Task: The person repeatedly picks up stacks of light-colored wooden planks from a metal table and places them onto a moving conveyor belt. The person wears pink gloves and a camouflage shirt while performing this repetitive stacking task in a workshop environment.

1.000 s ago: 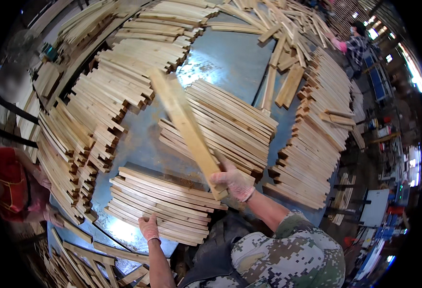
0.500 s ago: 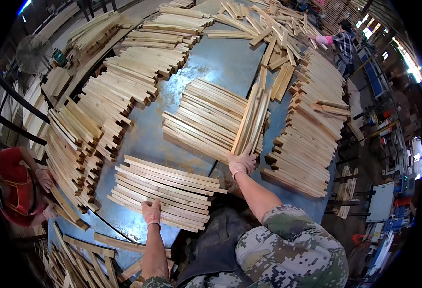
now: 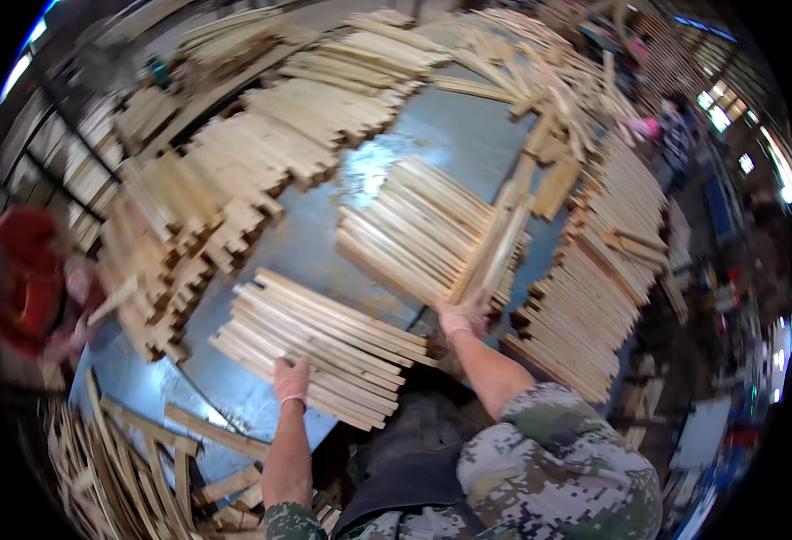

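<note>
Beneath my left hand [image 3: 292, 380] lies a near row of pale wooden strips [image 3: 337, 337], set side by side on the blue-grey metal table [image 3: 310, 247]. The gloved fingers are curled onto the strips toward the row's near side, closed on one of them. My right hand [image 3: 463, 317], also gloved, grips the near ends of a few long wooden strips [image 3: 495, 243]. These lie slanting over the right side of a middle stack of strips [image 3: 418, 216]. Its fingertips are partly hidden behind the wood.
Stepped rows of strips line the left [image 3: 270, 126] and right [image 3: 585, 297] of the table. Loose strips are heaped at the far end [image 3: 540, 81] and lower left [image 3: 135, 459]. A co-worker in red [image 3: 31, 279] handles wood at left; another person [image 3: 675, 139] stands far right.
The whole view has swung and blurred, shifting most of the scene rightward. Both my hands keep about the same places on the strips. The co-worker at left now has a strip raised.
</note>
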Tool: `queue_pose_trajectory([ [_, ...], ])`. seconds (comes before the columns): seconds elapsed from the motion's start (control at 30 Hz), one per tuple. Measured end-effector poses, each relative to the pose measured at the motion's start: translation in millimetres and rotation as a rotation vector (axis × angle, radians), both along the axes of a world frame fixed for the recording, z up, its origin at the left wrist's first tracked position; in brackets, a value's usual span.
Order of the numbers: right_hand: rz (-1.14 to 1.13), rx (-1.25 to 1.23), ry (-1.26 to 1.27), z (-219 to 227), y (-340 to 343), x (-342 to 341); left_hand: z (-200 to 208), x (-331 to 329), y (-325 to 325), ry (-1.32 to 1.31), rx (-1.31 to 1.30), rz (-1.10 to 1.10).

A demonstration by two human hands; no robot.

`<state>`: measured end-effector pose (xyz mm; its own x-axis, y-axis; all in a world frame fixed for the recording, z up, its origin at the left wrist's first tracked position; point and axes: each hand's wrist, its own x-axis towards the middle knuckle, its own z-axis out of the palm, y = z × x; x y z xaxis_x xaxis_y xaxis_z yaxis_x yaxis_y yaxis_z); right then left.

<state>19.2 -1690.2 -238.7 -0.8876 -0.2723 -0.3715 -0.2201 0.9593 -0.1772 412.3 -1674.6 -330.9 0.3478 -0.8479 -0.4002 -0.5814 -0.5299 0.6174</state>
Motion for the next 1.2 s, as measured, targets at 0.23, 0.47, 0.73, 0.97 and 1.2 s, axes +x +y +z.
queue_pose_trajectory([
  [0.23, 0.332, -0.432, -0.048, 2.4, 60.4, -22.5, 15.4, 12.4, -11.6, 0.009, 0.201, -0.052],
  [0.47, 0.766, -0.323, -0.614, 21.6, 107.2, -13.9, 54.4, 60.4, -111.6, -0.110, 0.102, 0.025],
  [0.73, 0.479, -0.173, -1.090, -2.6, 38.1, -18.8, 107.1, 132.8, -329.7, -0.380, -0.136, 0.357],
  [0.97, 0.486, -0.062, -1.075, -5.7, 26.3, -23.4, 111.9, 164.8, -477.9, -0.619, 0.180, 0.371],
  [1.2, 0.397, 0.017, -1.080, 6.9, -9.0, -11.8, 87.2, 141.1, -531.1, -0.716, 0.265, 0.364],
])
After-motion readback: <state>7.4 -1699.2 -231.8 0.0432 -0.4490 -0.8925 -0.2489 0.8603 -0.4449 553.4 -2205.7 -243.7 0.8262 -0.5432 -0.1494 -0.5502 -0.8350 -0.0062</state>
